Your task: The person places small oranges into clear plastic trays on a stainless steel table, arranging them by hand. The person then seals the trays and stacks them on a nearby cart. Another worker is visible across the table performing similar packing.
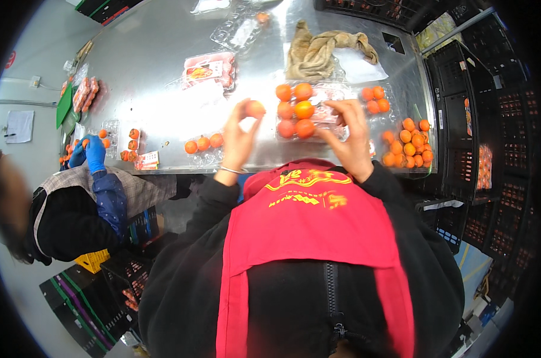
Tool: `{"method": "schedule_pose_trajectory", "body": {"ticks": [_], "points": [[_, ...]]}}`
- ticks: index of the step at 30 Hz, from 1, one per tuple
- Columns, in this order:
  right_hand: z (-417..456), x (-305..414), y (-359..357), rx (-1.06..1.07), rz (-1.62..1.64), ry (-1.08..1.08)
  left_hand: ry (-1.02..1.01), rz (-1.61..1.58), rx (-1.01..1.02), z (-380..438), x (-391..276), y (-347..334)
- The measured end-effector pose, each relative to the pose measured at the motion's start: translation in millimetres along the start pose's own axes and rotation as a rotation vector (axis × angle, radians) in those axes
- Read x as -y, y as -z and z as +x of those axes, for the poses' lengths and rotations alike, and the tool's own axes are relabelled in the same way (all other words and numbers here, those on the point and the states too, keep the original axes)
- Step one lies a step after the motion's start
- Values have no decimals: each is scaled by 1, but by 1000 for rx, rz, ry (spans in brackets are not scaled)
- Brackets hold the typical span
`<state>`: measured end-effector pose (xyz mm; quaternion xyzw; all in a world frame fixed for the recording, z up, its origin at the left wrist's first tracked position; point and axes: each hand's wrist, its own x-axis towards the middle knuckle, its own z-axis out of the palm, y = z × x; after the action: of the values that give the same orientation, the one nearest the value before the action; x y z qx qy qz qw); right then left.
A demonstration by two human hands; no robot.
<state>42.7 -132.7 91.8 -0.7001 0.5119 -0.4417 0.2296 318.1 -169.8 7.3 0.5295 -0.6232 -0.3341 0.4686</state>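
Between the thumb and fingers of my left hand is a persimmon, raised over the steel table. Right of it lies a clear plastic clamshell pack with several persimmons in two columns on its left part. My right hand is at the pack's right side, thumb and fingers spread apart. Its thumb tip is close to the lower right persimmon; whether they touch I cannot tell. Farther right are a small group of persimmons in clear plastic and a heap of loose persimmons.
A crumpled brown cloth lies beyond the pack. A closed fruit pack and a row of persimmons are to the left. A co-worker's blue-gloved hands handle fruit at far left. Black crates stand along the right edge.
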Motion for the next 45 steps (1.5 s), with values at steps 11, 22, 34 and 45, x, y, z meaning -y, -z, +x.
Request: {"method": "schedule_pose_trajectory", "body": {"ticks": [11, 22, 34, 45], "points": [[-2, -23, 2, -60, 114, -92, 326, 190, 0, 31, 184, 125], [-11, -31, 12, -117, 115, -182, 84, 115, -30, 30, 152, 114], [-1, -31, 8, -74, 113, -161, 87, 590, -106, -7, 161, 87], [73, -50, -20, 260, -198, 24, 87, 500, -179, 7, 122, 62]]}}
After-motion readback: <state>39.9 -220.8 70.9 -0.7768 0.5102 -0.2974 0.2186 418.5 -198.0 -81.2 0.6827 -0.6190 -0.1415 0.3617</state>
